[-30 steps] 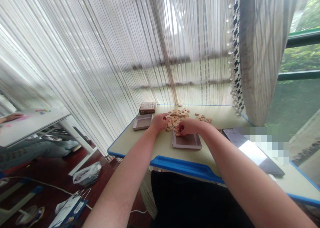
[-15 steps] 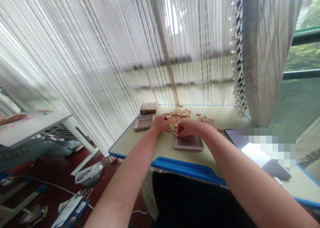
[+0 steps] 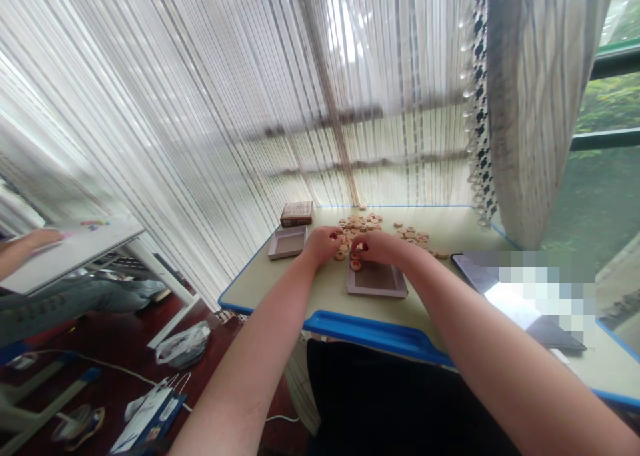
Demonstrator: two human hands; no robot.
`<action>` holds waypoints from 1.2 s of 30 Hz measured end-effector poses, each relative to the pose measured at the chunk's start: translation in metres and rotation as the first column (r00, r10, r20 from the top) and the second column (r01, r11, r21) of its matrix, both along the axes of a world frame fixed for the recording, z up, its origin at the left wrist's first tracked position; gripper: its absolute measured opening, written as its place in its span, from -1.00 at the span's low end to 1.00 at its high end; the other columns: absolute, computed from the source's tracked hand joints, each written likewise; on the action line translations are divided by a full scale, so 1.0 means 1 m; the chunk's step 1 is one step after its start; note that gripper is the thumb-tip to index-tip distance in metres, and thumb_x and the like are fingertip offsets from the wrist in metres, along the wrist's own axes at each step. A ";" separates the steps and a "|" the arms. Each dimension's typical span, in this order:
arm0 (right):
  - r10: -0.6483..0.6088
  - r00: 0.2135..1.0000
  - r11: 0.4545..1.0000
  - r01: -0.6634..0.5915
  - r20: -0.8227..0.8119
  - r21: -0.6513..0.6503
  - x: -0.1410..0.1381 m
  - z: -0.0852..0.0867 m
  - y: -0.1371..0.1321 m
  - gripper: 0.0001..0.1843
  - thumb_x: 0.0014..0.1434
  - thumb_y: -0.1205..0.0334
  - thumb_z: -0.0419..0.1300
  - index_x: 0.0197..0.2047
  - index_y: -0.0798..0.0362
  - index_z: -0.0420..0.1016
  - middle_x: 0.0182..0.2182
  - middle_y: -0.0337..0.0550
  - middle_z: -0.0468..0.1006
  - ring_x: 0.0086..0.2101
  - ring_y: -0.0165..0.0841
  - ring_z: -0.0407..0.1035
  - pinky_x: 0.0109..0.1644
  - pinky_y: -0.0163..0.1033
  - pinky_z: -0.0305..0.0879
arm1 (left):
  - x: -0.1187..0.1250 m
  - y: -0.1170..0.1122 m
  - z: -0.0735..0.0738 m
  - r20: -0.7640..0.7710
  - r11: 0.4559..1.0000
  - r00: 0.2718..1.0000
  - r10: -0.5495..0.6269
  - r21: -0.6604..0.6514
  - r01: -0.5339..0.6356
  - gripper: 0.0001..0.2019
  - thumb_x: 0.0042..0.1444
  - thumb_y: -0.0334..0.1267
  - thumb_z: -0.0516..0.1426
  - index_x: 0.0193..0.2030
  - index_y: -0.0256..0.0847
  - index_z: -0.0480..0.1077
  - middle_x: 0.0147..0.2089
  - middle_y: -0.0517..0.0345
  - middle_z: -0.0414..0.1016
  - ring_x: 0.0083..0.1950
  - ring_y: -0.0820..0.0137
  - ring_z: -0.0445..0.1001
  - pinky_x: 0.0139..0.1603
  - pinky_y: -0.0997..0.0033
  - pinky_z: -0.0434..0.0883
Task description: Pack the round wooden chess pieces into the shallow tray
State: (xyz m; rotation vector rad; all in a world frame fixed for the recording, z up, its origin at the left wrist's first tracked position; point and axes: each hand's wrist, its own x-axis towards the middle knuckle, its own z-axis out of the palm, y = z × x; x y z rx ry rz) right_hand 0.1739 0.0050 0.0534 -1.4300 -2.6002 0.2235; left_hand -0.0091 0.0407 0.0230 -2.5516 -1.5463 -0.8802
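A heap of round wooden game pieces (image 3: 361, 225) with red marks lies at the far side of a pale desk (image 3: 280, 279) with a blue rim. My left hand (image 3: 323, 243) rests on the heap's near left edge, fingers curled over a piece. My right hand (image 3: 381, 246) pinches one piece at the far edge of a shallow grey tray (image 3: 376, 279). One piece (image 3: 355, 265) lies in the tray's far left corner.
A second grey tray (image 3: 287, 243) and a brown box (image 3: 297, 213) stand at the far left of the desk. A dark tablet (image 3: 520, 303) lies at the right. String curtains hang behind. Another person's arm (image 3: 23, 251) lies on a white table to the left.
My right hand has lifted from the tray's corner toward the heap, leaving a piece in the tray. My left hand stays at the heap's edge.
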 end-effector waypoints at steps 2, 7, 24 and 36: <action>0.005 1.000 1.000 -0.005 -0.006 -0.001 0.001 -0.002 0.002 -0.71 0.02 0.11 0.12 -0.18 -0.05 0.49 -0.36 -0.19 0.53 -0.42 -0.39 0.34 -0.39 -0.36 0.11 | 0.000 -0.001 0.000 -0.021 0.999 0.999 -0.036 0.002 0.036 -0.73 0.03 -0.24 0.03 -0.17 -0.16 0.49 -0.24 0.14 0.53 -0.21 0.42 0.44 -0.10 0.47 0.34; -0.007 1.000 0.999 0.007 -0.007 -0.034 0.001 -0.005 0.006 -0.74 -0.03 0.17 0.16 -0.23 -0.06 0.54 -0.36 -0.21 0.54 -0.40 -0.39 0.35 -0.37 -0.37 0.13 | 0.003 -0.004 0.002 -0.014 1.000 1.000 -0.019 -0.024 0.019 -0.72 0.04 -0.25 0.02 -0.15 -0.15 0.48 -0.17 0.13 0.53 -0.15 0.42 0.44 -0.02 0.46 0.32; 0.022 0.999 0.992 -0.028 -0.049 -0.120 -0.002 0.001 -0.003 -0.65 -0.15 0.05 0.22 -0.25 -0.04 0.50 -0.38 -0.21 0.51 -0.41 -0.37 0.34 -0.43 -0.36 0.13 | 0.004 -0.005 0.004 0.016 0.998 1.000 0.025 -0.056 -0.024 -0.66 0.03 -0.23 0.04 -0.04 -0.16 0.42 -0.21 0.13 0.53 -0.21 0.41 0.44 -0.10 0.46 0.34; 0.098 0.995 0.987 -0.099 -0.015 -0.126 -0.005 -0.001 -0.007 -0.74 -0.11 0.15 0.17 -0.28 -0.04 0.51 -0.42 -0.22 0.52 -0.43 -0.38 0.34 -0.44 -0.37 0.15 | 0.005 -0.007 0.004 0.027 0.996 0.999 0.046 -0.072 -0.044 -0.63 0.01 -0.24 0.06 0.00 -0.15 0.39 -0.31 0.16 0.52 -0.30 0.45 0.43 -0.17 0.49 0.35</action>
